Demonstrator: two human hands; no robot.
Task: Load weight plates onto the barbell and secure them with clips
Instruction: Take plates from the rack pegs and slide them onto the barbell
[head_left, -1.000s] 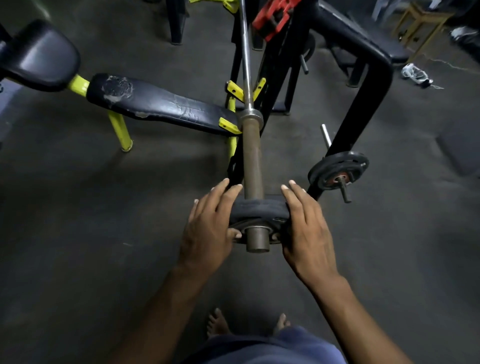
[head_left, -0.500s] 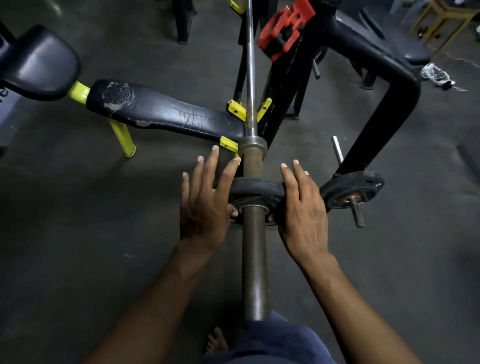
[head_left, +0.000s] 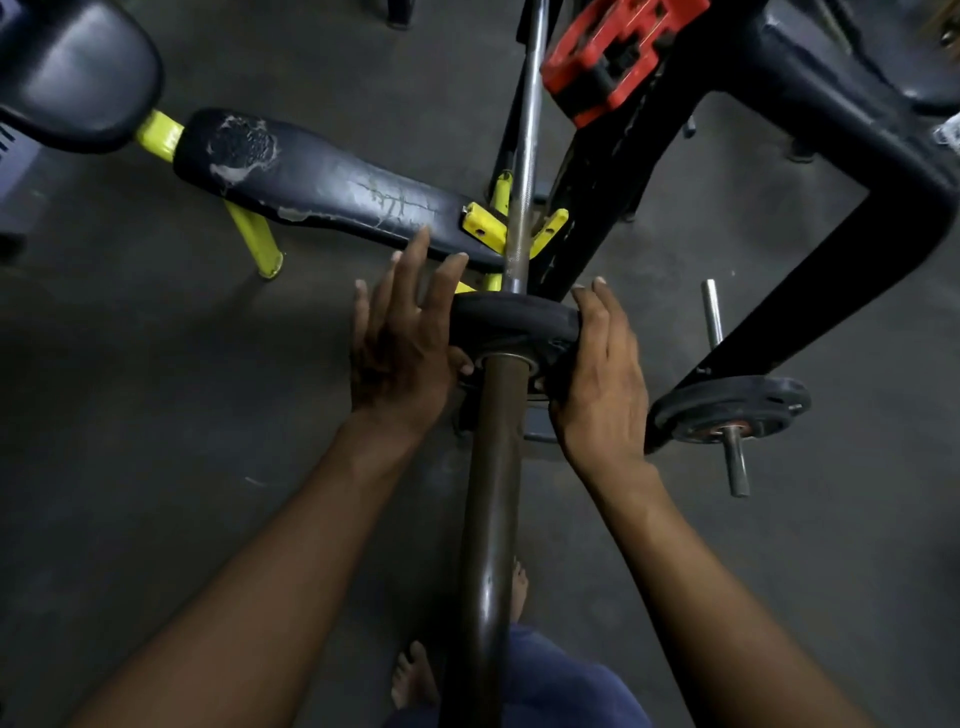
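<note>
A small black weight plate (head_left: 511, 317) sits on the brown sleeve of the barbell (head_left: 493, 493), up against the collar where the thin steel shaft begins. My left hand (head_left: 402, 338) presses on the plate's left edge with fingers spread. The plate's right edge is gripped by my right hand (head_left: 602, 374). The barbell rests in yellow hooks (head_left: 485, 228) of the bench rack. A red clip (head_left: 613, 52) sits on the black frame at the top.
A worn black bench (head_left: 322, 182) with yellow legs lies to the left. A black rack frame (head_left: 810, 208) stands at the right, with another black plate (head_left: 737, 408) on its storage peg. My bare feet show below on the grey floor.
The plate has slid along the sleeve from its outer end to the inner collar, both hands pushing it. The view has moved closer to the rack.
</note>
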